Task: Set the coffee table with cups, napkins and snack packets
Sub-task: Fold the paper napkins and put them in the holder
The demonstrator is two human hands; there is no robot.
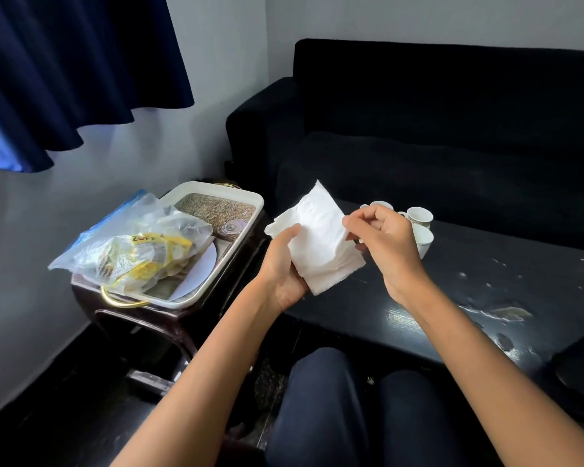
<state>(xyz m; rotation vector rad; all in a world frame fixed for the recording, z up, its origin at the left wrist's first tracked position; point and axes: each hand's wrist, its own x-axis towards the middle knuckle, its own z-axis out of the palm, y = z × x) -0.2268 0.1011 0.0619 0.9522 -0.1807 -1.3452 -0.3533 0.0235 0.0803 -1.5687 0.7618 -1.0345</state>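
The napkin stack (321,244) is gripped from below by the left hand (284,264), just in front of the cups (415,224) on the tabletop (486,291). The top sheet's right edge is pinched by the right hand (385,244) fingers (353,227), so peeling probably goes rightward. Three cups are counted, maybe a fourth hidden; snack packets (139,254) are bagged on the tray (243,203), well left of the cups, count unclear.

I'm looking into a home living room: dark sofa (435,129), low bench (452,291), blue curtain (64,69), tray (213,264) on a side table (142,318).
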